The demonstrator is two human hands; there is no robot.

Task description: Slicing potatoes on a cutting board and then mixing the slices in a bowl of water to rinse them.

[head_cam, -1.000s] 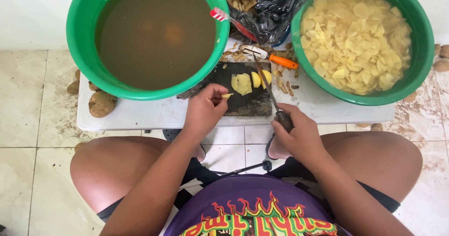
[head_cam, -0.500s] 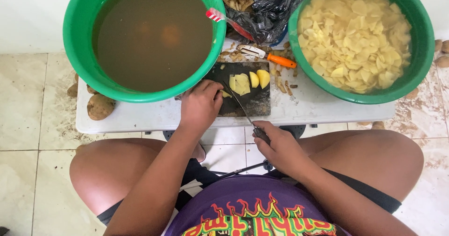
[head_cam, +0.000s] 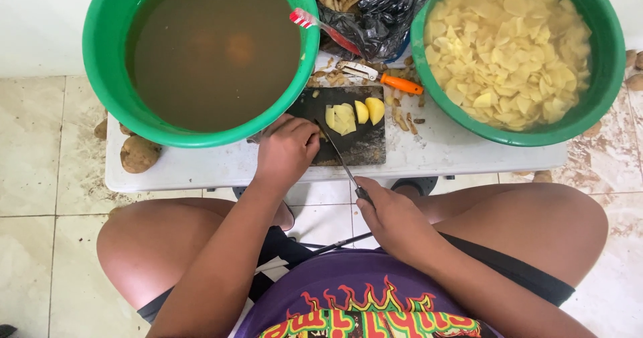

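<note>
My left hand [head_cam: 288,149] rests curled on the near left corner of a dark cutting board [head_cam: 365,147], its fingertips pressed down over a small potato piece that is hidden beneath them. My right hand [head_cam: 392,214] sits below the table edge and grips the handle of a thin knife [head_cam: 340,158]. Its blade slants up and left to my left fingertips. Pale potato slices [head_cam: 343,117] and two thicker chunks [head_cam: 370,110] lie at the board's far end.
On the white low table [head_cam: 442,154] stand a green basin of murky water [head_cam: 107,90] and a green basin [head_cam: 603,77] full of potato slices. Between them lie an orange-handled peeler [head_cam: 392,80], a black bag of peels [head_cam: 385,17] and a toothbrush [head_cam: 315,25]. Unpeeled potatoes [head_cam: 137,154] sit at the left.
My right hand has pulled back toward me and swung the knife left, so the blade now points at my left fingertips. My left hand has lowered the small piece onto the board and covered it.
</note>
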